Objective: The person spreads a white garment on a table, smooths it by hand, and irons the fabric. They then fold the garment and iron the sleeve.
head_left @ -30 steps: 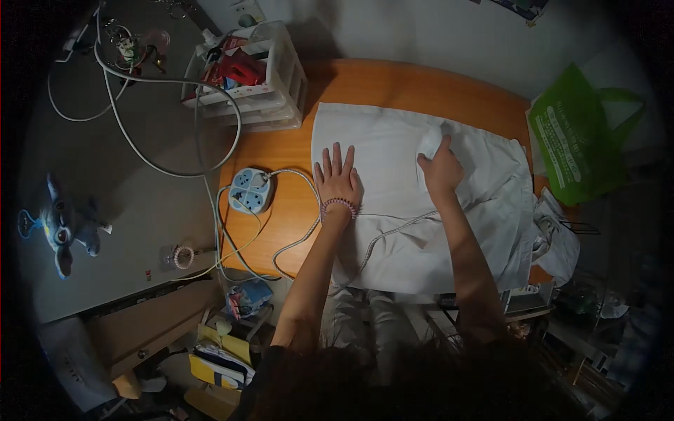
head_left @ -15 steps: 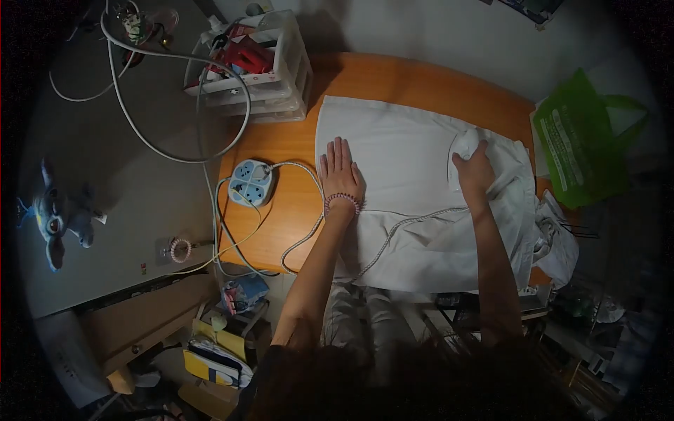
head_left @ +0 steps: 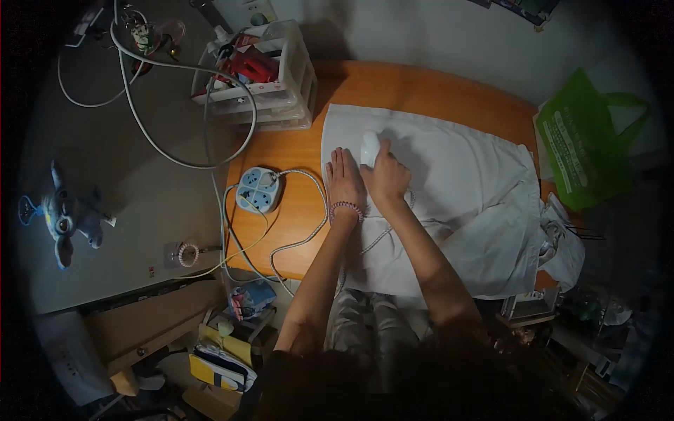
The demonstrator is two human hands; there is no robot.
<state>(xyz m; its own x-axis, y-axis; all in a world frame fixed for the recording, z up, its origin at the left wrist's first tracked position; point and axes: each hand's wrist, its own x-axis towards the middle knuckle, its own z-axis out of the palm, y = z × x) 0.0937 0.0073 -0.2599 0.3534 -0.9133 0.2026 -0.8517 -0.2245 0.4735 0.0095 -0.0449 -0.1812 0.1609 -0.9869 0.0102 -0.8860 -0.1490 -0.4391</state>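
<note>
White cloth point(head_left: 435, 154) under both hands, spread over the middle and right of the wooden table point(head_left: 393, 81) and reaching past its near edge. Rests left hand point(head_left: 344, 184) open and flat, fingers together, on the cloth's left part; grips iron point(head_left: 370, 147) in closed right hand point(head_left: 388, 179), close beside the left fingers. Looks like a smoothing pass, with creases left towards the near-right corner. Calls for a clear gap between iron and left fingers, plus slack in the braided cord point(head_left: 300, 171), looping out from the power strip point(head_left: 258, 189) near the table's left edge. No telling the iron's heat. At the far-left corner, plastic drawers point(head_left: 270, 116) with red things piled on top. Outside the right edge, green bag point(head_left: 579, 147); lower down, crumpled white bundle point(head_left: 560, 242). Left of the table, blue soft toy point(head_left: 60, 210) against grey. Dim room, pale wall point(head_left: 435, 38) behind
</note>
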